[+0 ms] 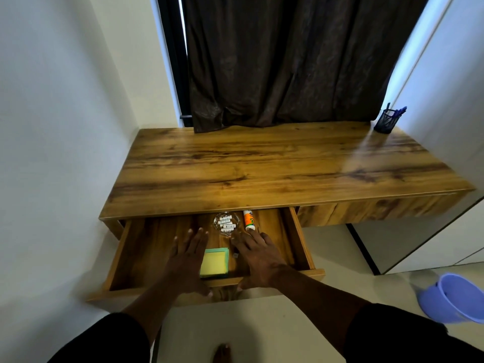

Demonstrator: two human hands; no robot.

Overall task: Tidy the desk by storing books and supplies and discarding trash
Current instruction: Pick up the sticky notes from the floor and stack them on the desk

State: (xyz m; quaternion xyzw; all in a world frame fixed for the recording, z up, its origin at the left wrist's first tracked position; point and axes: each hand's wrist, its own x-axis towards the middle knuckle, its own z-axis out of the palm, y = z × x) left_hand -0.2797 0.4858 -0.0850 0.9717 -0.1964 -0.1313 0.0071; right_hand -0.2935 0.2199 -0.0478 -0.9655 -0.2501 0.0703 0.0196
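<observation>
— Where are the hands?
— Both reach into the open drawer point(298, 239), fingers straight, holding nothing: left hand point(187, 260) beside the sticky notes point(214, 263), right hand point(258, 255) flat near the glue stick point(248, 220).
— Anything else in there?
— A glass dish point(226, 223) of small white pieces. The pen holder point(385, 121) sits on the desk point(262, 163).

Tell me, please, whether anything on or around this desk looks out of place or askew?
Only the light purple plastic bucket stands out: it lies tipped on the floor at the right. The wooden drawer is pulled open, with both hands over it, its contents lying neatly inside.
</observation>
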